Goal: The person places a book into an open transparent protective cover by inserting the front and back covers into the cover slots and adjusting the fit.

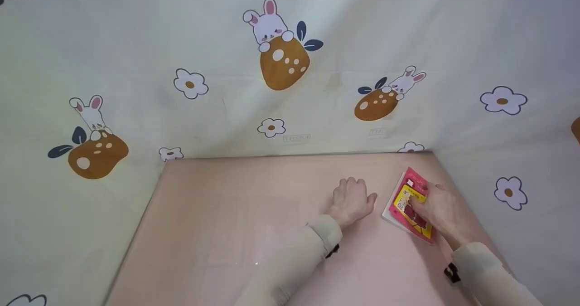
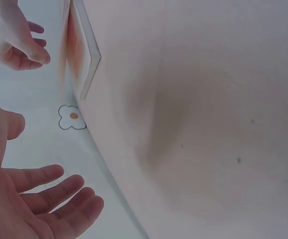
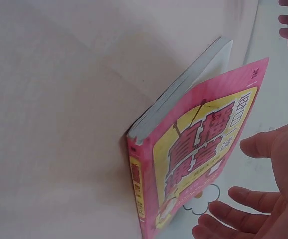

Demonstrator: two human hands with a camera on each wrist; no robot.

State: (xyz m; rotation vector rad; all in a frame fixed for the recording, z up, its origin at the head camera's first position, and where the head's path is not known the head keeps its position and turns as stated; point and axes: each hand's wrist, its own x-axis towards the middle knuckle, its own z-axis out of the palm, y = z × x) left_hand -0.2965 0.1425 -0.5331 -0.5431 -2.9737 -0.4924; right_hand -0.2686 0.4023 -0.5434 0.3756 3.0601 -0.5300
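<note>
A pink and yellow paperback book (image 1: 411, 213) lies on the pink tabletop near its right side. Its front cover (image 3: 198, 144) stands slightly raised from the pages in the right wrist view. My right hand (image 1: 443, 211) hovers over the book's right side, fingers loosely bent. The right wrist view shows a gap between these fingers (image 3: 248, 199) and the cover. To the left of the book, my left hand (image 1: 351, 201) is held over the table with relaxed, spread fingers, holding nothing. In the left wrist view the book's white page block (image 2: 90, 42) shows edge-on.
A pale cloth (image 1: 217, 115) printed with rabbits, fruit and flowers stands around the back and sides of the tabletop (image 1: 204, 215). The book lies close to the table's right edge. Dark straps (image 1: 451, 273) show at the cuffs of both light sleeves.
</note>
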